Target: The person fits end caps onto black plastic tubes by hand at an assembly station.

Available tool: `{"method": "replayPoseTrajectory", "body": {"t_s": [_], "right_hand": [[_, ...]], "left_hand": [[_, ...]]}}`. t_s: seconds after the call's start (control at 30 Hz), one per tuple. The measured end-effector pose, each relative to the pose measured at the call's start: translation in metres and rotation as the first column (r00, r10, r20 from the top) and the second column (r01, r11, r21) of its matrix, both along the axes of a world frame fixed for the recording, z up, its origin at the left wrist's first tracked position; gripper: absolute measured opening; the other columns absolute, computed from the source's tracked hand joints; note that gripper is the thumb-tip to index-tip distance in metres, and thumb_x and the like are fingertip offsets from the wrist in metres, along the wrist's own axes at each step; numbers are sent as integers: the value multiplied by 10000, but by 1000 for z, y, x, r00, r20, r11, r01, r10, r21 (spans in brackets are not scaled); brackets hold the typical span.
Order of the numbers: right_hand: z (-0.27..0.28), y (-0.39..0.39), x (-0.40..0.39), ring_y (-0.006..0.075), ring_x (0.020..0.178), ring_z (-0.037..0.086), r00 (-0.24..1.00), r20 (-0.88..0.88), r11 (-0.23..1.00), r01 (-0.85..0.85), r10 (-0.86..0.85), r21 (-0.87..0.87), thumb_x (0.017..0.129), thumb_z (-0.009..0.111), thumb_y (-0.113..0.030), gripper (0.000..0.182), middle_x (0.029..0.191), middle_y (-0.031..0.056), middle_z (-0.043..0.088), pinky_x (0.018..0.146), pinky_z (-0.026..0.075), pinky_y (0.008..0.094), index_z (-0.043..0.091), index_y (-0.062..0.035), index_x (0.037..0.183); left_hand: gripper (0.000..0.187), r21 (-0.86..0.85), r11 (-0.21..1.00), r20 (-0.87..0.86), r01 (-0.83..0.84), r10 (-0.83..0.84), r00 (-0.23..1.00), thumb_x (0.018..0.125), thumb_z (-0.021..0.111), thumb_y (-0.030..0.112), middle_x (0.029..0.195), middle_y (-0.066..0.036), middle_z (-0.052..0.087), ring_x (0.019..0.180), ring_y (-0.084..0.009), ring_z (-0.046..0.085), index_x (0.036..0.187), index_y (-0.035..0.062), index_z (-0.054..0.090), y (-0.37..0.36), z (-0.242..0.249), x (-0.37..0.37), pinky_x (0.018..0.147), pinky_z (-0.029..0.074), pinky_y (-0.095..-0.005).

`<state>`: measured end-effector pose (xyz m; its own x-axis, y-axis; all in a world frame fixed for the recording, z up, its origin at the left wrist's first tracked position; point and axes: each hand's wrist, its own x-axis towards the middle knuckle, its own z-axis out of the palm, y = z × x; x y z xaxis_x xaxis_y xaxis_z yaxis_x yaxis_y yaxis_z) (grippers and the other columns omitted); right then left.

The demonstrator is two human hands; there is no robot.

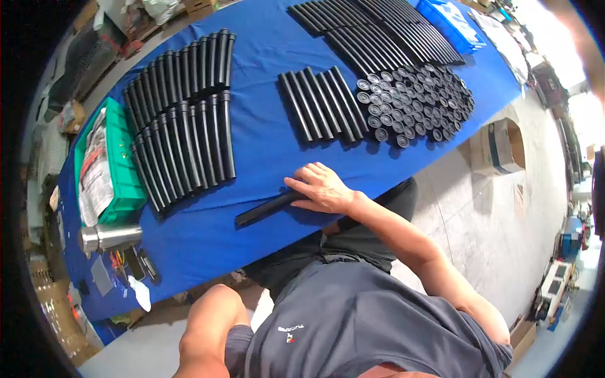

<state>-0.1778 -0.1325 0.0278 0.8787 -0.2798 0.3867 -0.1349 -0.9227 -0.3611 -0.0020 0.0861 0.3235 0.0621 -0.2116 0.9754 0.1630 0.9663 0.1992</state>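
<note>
Left hand out of view; right hand [322,189] overlies one end of the black tube [266,210], right of the green crate [128,179], grip unclear, so a loose hold could let it roll off the worktop [257,135].

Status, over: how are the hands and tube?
Right hand on black tube. Left hand out of view. Tube partly hidden under hand. Nothing visibly in the way.

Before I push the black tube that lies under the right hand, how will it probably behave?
The black tube would probably stay stiff, as it looks straight along its visible length. Its sides look rounded, so it may roll if pushed, though the right hand over one end and the blue cloth beneath might check it.
</note>
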Motion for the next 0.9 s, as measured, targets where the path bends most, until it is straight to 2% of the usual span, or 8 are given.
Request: {"method": "replayPoseTrajectory", "body": {"t_s": [0.07, 0.27, 0.37, 0.47, 0.57, 0.6, 0.73, 0.9], "right_hand": [[-3, -3, 1, 271, 971, 592, 999, 44, 1000, 20, -21, 21, 822, 793, -385, 568, 1041, 89, 601, 856, 477, 397, 636, -66, 1265], [-4, -3, 2, 274, 1008, 601, 999, 16, 998, 27, -28, 49, 790, 820, -383, 603, 1071, 94, 611, 891, 481, 401, 635, -52, 1259], [-4, -5, 0, 272, 1005, 596, 999, 42, 999, 15, -17, 50, 788, 819, -389, 601, 1060, 90, 603, 890, 475, 395, 636, -48, 1249], [-6, -6, -2, 272, 992, 588, 1000, 28, 998, -1, -1, 69, 798, 805, -438, 620, 1059, 97, 594, 875, 468, 401, 636, -40, 1243], [-4, -4, 1, 275, 978, 584, 996, 83, 998, 4, -9, 66, 815, 784, -485, 637, 1046, 102, 584, 865, 467, 407, 634, -33, 1238], [-3, -5, -2, 276, 975, 583, 996, 92, 998, 13, -18, 60, 820, 777, -497, 641, 1042, 104, 582, 863, 467, 408, 633, -31, 1237], [-5, -5, -3, 277, 968, 585, 998, 67, 997, 15, -20, 70, 820, 776, -511, 652, 1029, 102, 585, 859, 470, 412, 627, -27, 1229], [-7, -5, 1, 286, 966, 588, 993, 116, 998, 9, -17, 67, 818, 777, -514, 653, 1027, 107, 585, 859, 473, 415, 629, -20, 1218]], "left_hand": [[133, -177, 984, -22, 9, -13, 1000, 890, 669, 57, 749, 41, 627, 626, -70, 606, 758, 72, 656, -49, -2, -19, 520, 513, -190], [248, -262, 846, -90, -464, 457, 885, 905, 710, 202, 691, 56, 612, 620, -38, 602, 694, 98, 630, -49, -12, -20, 540, 513, -168], [263, -229, 852, 12, -470, 485, 874, 926, 688, 224, 662, 58, 561, 610, -36, 595, 705, 110, 603, -48, -8, -18, 534, 505, -168], [270, -237, 929, 142, -286, 324, 935, 935, 678, 233, 648, 62, 523, 599, -45, 587, 716, 114, 573, -58, -6, -16, 526, 499, -175], [235, 13, 902, 172, -432, 423, 890, 920, 685, 211, 665, 60, 542, 607, -51, 593, 736, 111, 578, -54, -9, -26, 536, 523, -190], [209, 16, 912, 49, -411, 410, 911, 902, 687, 144, 678, 55, 568, 615, -56, 596, 727, 112, 577, -57, -11, -32, 537, 535, -203], [185, -202, 974, -21, -98, 96, 995, 858, 697, 36, 691, 51, 579, 621, -49, 597, 735, 106, 578, -75, -7, -40, 512, 518, -193], [195, -221, 939, 39, -266, 280, 959, 835, 698, 6, 686, 43, 576, 608, -59, 597, 728, 83, 555, -74, 0, -44, 493, 507, -195]]}}
